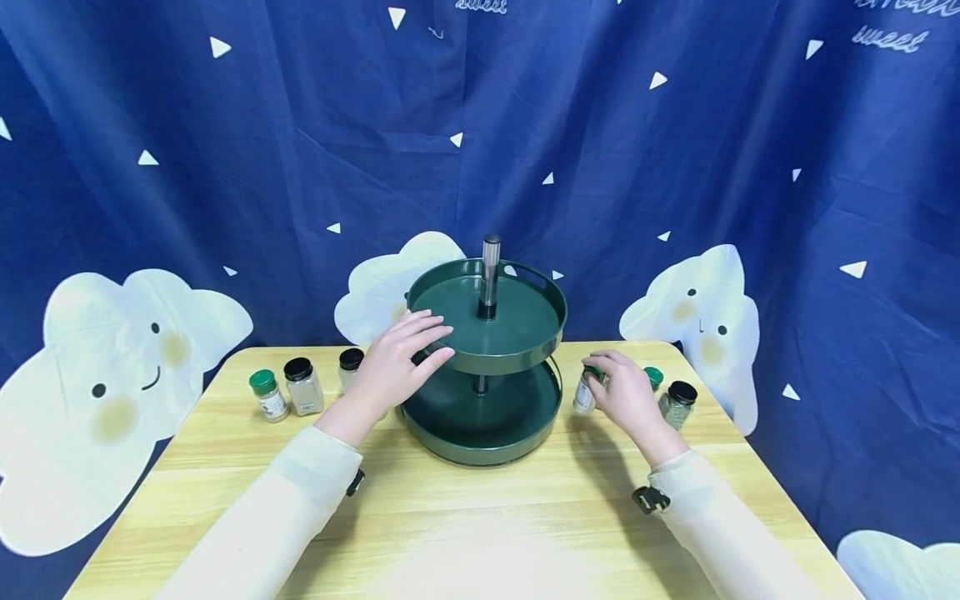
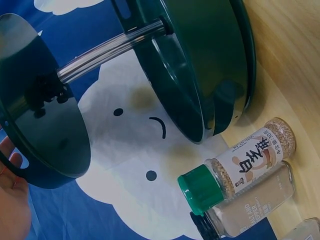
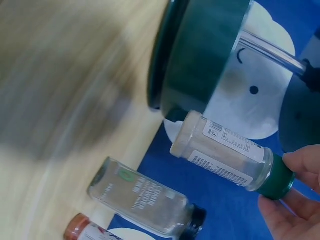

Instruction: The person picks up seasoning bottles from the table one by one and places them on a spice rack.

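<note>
The wood-grain table supports a green two-tier tray; capped jars stand to its left and right.

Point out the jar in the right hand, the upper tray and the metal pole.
Held jar [image 3: 225,152], right wrist view, middle of body.
Upper tray [image 1: 495,364], head view, front wall.
Metal pole [image 1: 490,275], head view, shaft.

Your left grip hides most of the sesame jar left of the stand from the head view. Right of the stand, your right grip partly covers the green-capped jar, its label too small to read there. The right wrist view crops the reddish jar and blurs the worktop beside the stand.
</note>
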`<state>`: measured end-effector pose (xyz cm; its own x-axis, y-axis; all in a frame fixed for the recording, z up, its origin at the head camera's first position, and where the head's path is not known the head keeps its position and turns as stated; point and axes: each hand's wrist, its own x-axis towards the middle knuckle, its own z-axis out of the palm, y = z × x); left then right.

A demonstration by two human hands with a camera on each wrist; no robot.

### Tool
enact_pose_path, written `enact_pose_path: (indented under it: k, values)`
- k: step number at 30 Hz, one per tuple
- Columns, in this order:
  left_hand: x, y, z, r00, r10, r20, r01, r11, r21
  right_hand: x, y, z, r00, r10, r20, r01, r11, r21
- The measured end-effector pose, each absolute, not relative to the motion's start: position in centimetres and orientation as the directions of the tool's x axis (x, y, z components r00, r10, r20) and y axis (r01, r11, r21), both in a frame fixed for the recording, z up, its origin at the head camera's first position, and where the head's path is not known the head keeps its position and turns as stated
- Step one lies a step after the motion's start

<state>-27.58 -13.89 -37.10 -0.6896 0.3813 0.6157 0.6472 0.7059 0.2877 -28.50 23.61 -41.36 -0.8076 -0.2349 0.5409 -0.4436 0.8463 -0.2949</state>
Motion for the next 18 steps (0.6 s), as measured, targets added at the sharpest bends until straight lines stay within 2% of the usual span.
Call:
enact_pose_path:
  k: [11,18]
  values:
    - [-27.5,-13.8,-37.1,-0.692,0.378,0.615,0.645,0.706,0.292,-27.9,23.7,-39.8,-0.745,-0.219,0.63,-0.49,0.821,-0.294]
    - [-27.6,-13.8,-37.1,-0.692,0.378,0.615,0.643,0.71,0.287,-27.6,23.5,-38.8,-0.755,-0.196,0.626,-0.475,0.822,-0.314]
